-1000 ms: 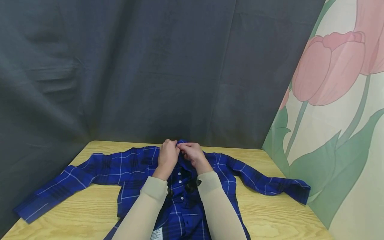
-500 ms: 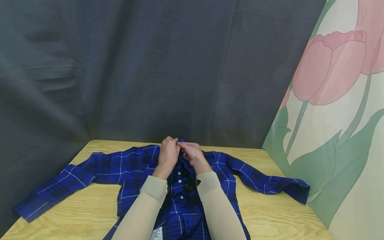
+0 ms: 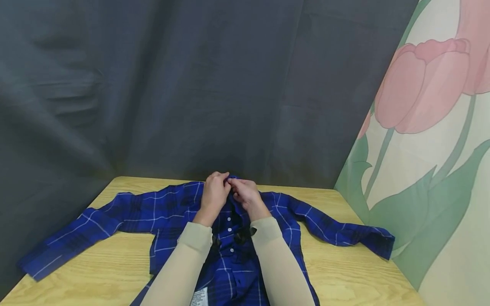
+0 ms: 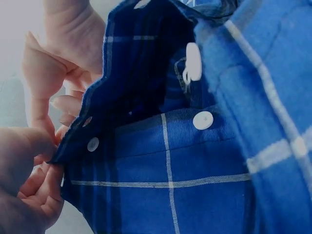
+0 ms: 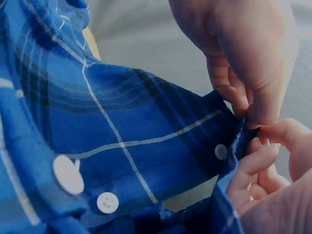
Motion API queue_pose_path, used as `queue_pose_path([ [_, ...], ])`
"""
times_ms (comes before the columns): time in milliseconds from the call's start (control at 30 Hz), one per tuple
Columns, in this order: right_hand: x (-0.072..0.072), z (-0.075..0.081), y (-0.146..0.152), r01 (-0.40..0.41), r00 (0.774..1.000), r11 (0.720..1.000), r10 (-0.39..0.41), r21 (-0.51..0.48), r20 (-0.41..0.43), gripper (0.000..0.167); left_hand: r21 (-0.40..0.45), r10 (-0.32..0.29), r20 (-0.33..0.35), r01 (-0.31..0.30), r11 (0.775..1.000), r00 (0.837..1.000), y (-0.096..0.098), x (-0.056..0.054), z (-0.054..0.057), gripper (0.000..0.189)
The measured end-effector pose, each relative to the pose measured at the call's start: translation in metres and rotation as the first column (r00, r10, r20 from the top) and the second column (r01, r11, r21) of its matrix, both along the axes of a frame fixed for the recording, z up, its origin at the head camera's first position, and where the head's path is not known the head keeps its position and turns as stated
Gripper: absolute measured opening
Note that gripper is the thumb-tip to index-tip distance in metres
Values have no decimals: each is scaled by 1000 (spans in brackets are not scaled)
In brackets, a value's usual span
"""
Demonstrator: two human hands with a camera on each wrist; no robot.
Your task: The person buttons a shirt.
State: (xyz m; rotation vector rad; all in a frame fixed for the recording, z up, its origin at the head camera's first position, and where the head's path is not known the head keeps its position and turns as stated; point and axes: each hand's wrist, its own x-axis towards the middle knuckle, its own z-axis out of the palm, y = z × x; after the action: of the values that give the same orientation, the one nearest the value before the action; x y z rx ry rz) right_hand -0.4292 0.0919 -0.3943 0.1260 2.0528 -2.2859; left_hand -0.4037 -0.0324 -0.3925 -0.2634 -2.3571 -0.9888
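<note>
A blue plaid shirt [image 3: 168, 212] lies front up with its sleeves spread to both sides. At its collar [image 3: 232, 177], my left hand [image 3: 213, 195] and right hand [image 3: 246, 195] meet, fingertips close together. In the left wrist view, my left hand [image 4: 27, 180] pinches the corner of the cloth, beside a small white button [image 4: 93, 144] and a buttonhole [image 4: 87, 121] in the folded edge. From the right wrist view, my right hand [image 5: 268, 180] pinches the same edge, where the small button [image 5: 221, 152] also shows. The very tips are partly hidden in the cloth.
Larger white buttons [image 5: 107, 203] run down the shirt front. A white printed label [image 3: 200, 297] shows near the hem. The wooden table [image 3: 344, 276] ends against a dark curtain [image 3: 214, 93], with a tulip-painted wall [image 3: 451, 191] at right.
Both hands have risen very slightly at the collar, and their fingers have shifted on the cloth. The rest of the shirt lies as before.
</note>
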Motion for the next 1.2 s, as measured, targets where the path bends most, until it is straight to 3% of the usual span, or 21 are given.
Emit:
queue_pose_path([
  [200, 0, 1, 0, 5, 1000, 1000, -5, -22, 8, 19, 139, 44, 8, -45, 989, 999, 2, -1, 1, 26],
  [500, 3, -1, -4, 21, 1000, 999, -22, 43, 16, 15, 100, 118, 45, -122, 988, 992, 2, 4, 0, 13],
  [700, 3, 1, -3, 3, 1000, 998, -2, 60, -15, 15, 160, 58, 55, -66, 985, 997, -3, 2, 3, 14],
  [967, -1, 1, 4, -45, 997, 995, 50, 88, -60, 25, 273, -22, 84, -1, 962, 996, -11, -1, 2, 15],
  [1200, -3, -1, 8, -55, 994, 989, 67, 140, -84, 26, 307, -46, 96, 14, 951, 994, -15, -5, -1, 13],
])
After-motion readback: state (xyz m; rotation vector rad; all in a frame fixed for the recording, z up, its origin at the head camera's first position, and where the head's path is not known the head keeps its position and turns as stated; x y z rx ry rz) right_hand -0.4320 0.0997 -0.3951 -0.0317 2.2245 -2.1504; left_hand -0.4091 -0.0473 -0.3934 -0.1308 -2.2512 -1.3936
